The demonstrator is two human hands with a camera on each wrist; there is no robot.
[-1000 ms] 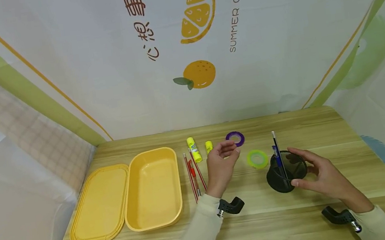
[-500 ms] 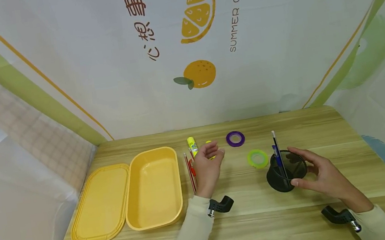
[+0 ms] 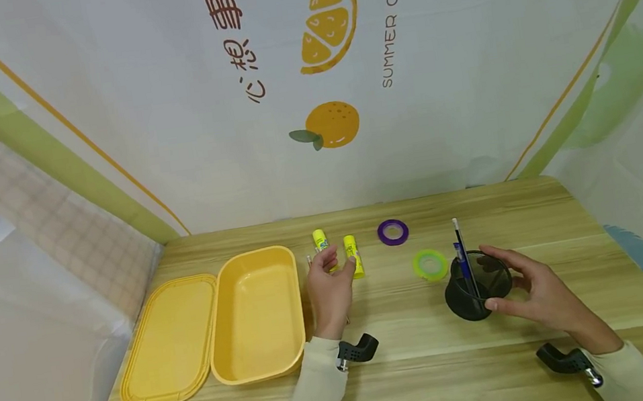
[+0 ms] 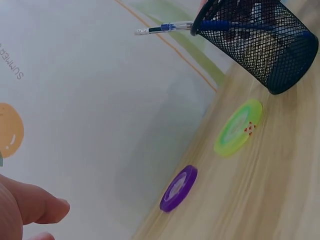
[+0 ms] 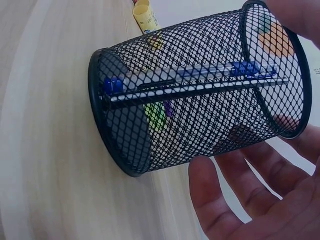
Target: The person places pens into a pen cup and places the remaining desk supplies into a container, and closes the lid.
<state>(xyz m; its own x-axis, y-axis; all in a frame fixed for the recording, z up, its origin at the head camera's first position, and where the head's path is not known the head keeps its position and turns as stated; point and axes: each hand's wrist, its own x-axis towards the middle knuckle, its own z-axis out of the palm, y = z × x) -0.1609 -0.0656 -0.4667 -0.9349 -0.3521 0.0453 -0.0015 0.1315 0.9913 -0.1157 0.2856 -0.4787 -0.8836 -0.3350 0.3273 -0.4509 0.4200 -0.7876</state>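
My right hand [image 3: 538, 294] grips a black mesh pen cup [image 3: 466, 307] near its rim. In the right wrist view, the fingers curve along the cup's side; a blue pen [image 5: 200, 74] and a dark pencil [image 5: 195, 92] show through the mesh. My left hand [image 3: 330, 294] hovers over the pencils and red pen, mostly covering them, with fingers loosely bent and nothing visible between them. One yellow glue stick [image 3: 320, 238] stands out beyond its fingertips, and another glue stick [image 3: 352, 248] lies just right of its thumb.
Left of the left hand is a yellow box [image 3: 254, 318], with its yellow lid [image 3: 169, 342] beside it. A purple tape roll [image 3: 393, 232] and a green tape roll [image 3: 430, 265] lie between the hands. A printed curtain [image 3: 438, 110] hangs behind the table.
My left hand has moved leftward from beside the purple tape, past the right glue stick, to above the pencils. The right hand and pen cup have stayed in place.
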